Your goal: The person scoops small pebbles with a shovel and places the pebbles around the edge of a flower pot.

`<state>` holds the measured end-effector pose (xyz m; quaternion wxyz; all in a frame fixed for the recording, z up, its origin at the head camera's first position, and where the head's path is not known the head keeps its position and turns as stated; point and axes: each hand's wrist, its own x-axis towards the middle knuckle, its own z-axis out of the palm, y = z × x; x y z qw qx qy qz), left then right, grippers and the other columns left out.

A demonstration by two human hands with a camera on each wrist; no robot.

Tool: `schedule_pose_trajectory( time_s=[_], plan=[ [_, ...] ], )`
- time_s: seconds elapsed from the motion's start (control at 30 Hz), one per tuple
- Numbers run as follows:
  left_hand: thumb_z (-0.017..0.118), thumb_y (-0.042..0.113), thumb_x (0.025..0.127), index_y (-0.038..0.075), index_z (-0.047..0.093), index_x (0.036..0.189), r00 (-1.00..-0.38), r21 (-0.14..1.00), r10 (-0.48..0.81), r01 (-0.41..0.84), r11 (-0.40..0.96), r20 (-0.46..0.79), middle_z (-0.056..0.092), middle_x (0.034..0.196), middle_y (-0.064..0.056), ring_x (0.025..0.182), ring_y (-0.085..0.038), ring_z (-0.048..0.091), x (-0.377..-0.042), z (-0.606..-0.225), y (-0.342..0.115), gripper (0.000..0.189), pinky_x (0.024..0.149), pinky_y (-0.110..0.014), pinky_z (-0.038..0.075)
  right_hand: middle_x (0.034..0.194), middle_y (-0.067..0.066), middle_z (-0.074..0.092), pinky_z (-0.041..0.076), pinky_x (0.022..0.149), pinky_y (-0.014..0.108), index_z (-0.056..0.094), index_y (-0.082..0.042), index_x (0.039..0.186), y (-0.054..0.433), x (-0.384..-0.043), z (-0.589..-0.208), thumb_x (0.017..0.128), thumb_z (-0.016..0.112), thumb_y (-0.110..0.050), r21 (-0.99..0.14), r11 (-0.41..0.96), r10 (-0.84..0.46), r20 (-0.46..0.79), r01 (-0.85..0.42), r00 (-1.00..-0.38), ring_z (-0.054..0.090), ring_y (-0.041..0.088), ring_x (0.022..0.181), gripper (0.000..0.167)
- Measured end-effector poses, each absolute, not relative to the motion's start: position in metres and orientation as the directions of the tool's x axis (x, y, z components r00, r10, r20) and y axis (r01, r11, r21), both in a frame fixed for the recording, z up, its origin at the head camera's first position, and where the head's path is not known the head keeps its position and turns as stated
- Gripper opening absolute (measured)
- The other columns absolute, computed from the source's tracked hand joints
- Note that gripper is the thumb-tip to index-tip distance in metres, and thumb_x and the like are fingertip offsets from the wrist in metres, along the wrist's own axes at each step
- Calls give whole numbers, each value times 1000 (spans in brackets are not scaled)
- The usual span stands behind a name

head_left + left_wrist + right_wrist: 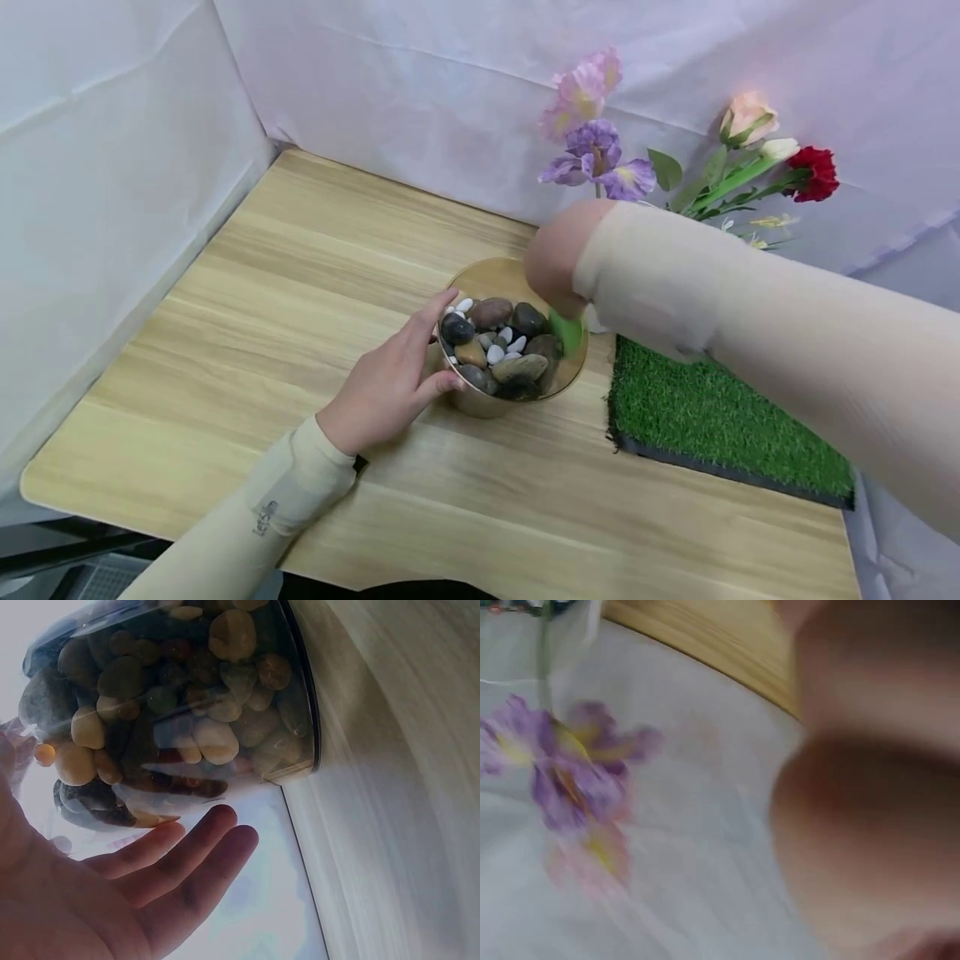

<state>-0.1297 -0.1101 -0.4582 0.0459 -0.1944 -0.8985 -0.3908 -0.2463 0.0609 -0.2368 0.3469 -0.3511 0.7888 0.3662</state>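
A clear round container (480,406) full of pebbles (491,313) stands on the wooden table. My left hand (393,375) rests at its left side, thumb and a finger spread along the rim. In the left wrist view, the other fingers (187,874) reach out fairly straight just beside the clear wall. Over the container's far right side, my right hand (562,250) bends downward with its fingertips hidden. A flat green leaf-like piece (566,333) sticks out below it, over the stones. The right wrist view shows this hand (870,817) only as a blur.
Behind my right forearm stand purple irises (596,158), pink irises (588,92), a peach rose (750,119) and a red carnation (816,175). An artificial grass mat (727,417) lies on the table's right side. White cloth (420,108) closes off the back and left.
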Motion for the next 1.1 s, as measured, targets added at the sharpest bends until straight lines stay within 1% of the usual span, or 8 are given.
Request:
schedule_pose_trajectory(
  time_s=[0.1,0.17,0.27,0.4,0.5,0.63,0.9,1.1],
  plan=[
    [33,88,92,31,9,175,-924,692,307,375,617,227,35,174,-5,140,-35,58,-129,-459,-107,104,87,-62,59,62,-5,40,31,53,25,39,-21,58,52,-257,-235,85,60,2,316,456,-220,-866,-832,-449,30,9,55,42],
    [33,88,91,31,9,175,-926,696,304,371,615,224,35,174,-6,143,-36,55,-128,-460,-106,104,88,-63,59,62,-6,51,30,52,24,50,-20,60,53,-265,-232,90,66,-6,297,499,-193,-877,-814,-439,33,8,52,36],
    [32,88,92,31,9,175,-925,695,304,375,614,230,34,175,-6,145,-36,52,-129,-460,-104,104,87,-63,59,66,-5,62,31,50,22,71,-15,74,68,-280,-228,99,72,-27,246,619,-157,-892,-746,-424,38,5,50,28],
    [30,89,92,31,9,175,-926,687,300,373,623,231,33,175,-5,147,-36,51,-131,-460,-105,104,87,-63,59,59,-7,51,26,47,22,81,-10,89,93,-298,-231,105,66,-40,114,735,-178,-919,-669,-352,29,5,47,37],
    [30,89,91,31,9,175,-927,689,303,368,625,220,33,175,-5,147,-36,51,-133,-459,-106,105,89,-63,58,57,-7,46,25,46,22,81,-10,92,106,-308,-236,108,62,-42,25,775,-208,-933,-631,-293,27,5,46,40],
    [30,90,91,31,9,175,-929,693,305,362,623,211,31,176,-4,146,-36,52,-134,-460,-107,105,92,-63,58,56,-7,46,26,45,23,81,-10,92,114,-317,-241,109,60,-45,-34,783,-238,-939,-622,-248,28,6,45,44],
    [32,88,91,30,10,176,-927,688,311,365,627,209,33,175,-3,149,-33,49,-135,-461,-110,104,101,-62,54,54,-7,45,28,46,24,80,-11,91,124,-323,-244,111,59,-44,-119,795,-283,-941,-595,-189,28,6,44,44],
    [32,87,91,30,10,176,-927,693,317,362,623,199,31,176,-2,149,-33,49,-135,-459,-110,104,103,-61,53,53,-7,49,29,45,22,80,-9,89,133,-325,-243,111,59,-41,-174,804,-317,-934,-568,-162,29,4,42,44]
  ],
)
